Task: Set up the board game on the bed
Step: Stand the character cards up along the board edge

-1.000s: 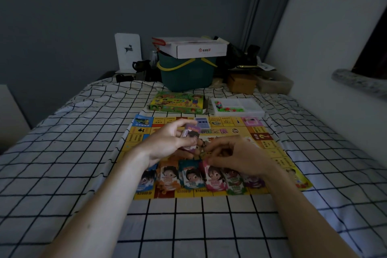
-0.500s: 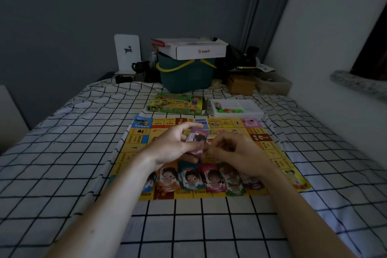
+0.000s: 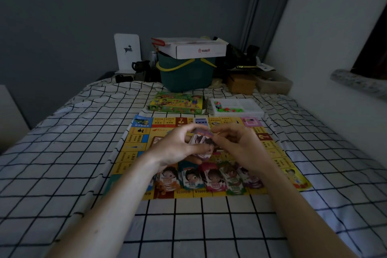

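Head view: the game board lay flat on the bed, on a white cover with a black grid, its yellow border squares showing round the edge. Above the board's centre, the left hand gripped a small stack of cards, thumb on top and fingers curled beneath. The right hand met the stack from the other side, its fingers bent and pinching the top card at its upper edge. A row of character cards lay overlapping along the board's near edge, partly hidden by both wrists. Just beyond the board's far edge sat the green game box, and beside it, to the right, a white tray holding small coloured pieces. At the head of the bed stood a dark green basket with a yellow handle, a white carton resting on top. A white panel stood to the left against the grey wall. The lighting was dim.
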